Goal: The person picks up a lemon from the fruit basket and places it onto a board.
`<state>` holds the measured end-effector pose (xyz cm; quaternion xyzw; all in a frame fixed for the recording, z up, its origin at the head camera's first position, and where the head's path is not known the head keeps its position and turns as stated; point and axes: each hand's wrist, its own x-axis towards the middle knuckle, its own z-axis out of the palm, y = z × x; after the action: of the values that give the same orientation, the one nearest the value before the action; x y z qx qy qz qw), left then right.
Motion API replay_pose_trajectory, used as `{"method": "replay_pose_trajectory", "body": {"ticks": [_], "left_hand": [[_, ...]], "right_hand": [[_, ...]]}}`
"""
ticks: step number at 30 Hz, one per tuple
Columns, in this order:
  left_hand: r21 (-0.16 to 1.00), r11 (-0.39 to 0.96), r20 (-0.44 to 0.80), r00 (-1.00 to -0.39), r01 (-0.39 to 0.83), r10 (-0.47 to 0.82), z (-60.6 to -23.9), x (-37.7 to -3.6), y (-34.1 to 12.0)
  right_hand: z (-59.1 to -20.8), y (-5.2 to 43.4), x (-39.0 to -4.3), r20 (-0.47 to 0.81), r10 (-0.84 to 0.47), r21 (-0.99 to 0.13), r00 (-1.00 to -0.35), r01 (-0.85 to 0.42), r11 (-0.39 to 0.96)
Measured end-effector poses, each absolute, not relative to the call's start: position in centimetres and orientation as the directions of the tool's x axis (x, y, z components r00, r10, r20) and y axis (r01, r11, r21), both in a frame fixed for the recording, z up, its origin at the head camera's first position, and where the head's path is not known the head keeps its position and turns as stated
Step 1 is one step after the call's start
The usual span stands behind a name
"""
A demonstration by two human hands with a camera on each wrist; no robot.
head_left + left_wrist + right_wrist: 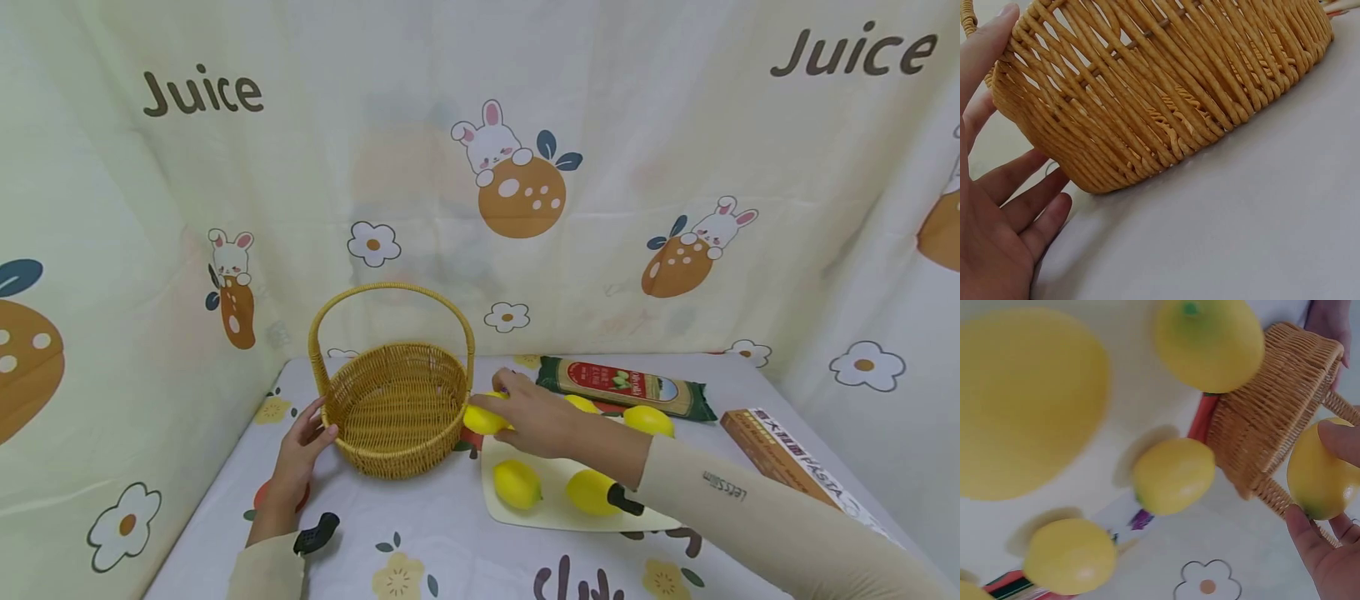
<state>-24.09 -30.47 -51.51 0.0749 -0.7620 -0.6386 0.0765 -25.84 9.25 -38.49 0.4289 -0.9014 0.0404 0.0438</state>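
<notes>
My left hand (pixel 297 454) grips the rim of a wicker basket (pixel 397 462) beside the foot of its handle. In the left wrist view the thumb lies over the rim, with the other fingers along the outer side. My right hand (pixel 540 417) holds a yellow lemon (pixel 1316 475) between thumb and fingers, close to the basket's right edge. The inside of the basket (pixel 397 408) shows only bare weave. Below the right hand lies a cream board (pixel 553 471) with lemons on it, among them one at the front left (pixel 517 485) and one at the back right (pixel 648 421).
A long green-ended pasta packet (pixel 626 387) lies behind the board. To the right, an orange-and-white pasta box (pixel 795 467) lies at a slant, partly behind the right sleeve. A printed curtain (pixel 420 167) stands close behind the table.
</notes>
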Motion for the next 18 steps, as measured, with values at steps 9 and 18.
{"method": "replay_pose_trajectory", "body": {"ticks": [9,18], "left_hand": [[0.985,0.174,0.021,-0.977,-0.017,-0.213,-51.5,-24.2,-30.6],[0.986,0.165,0.018,-0.976,-0.019,-0.218,-51.5,-24.1,-30.4]], "right_hand": [[-39.7,12.8,-25.2,0.072,-0.677,-0.070,-0.732,-0.681,0.729],[-40.3,16.7,-24.5,0.071,-0.595,-0.084,-0.800,-0.600,0.796]]}}
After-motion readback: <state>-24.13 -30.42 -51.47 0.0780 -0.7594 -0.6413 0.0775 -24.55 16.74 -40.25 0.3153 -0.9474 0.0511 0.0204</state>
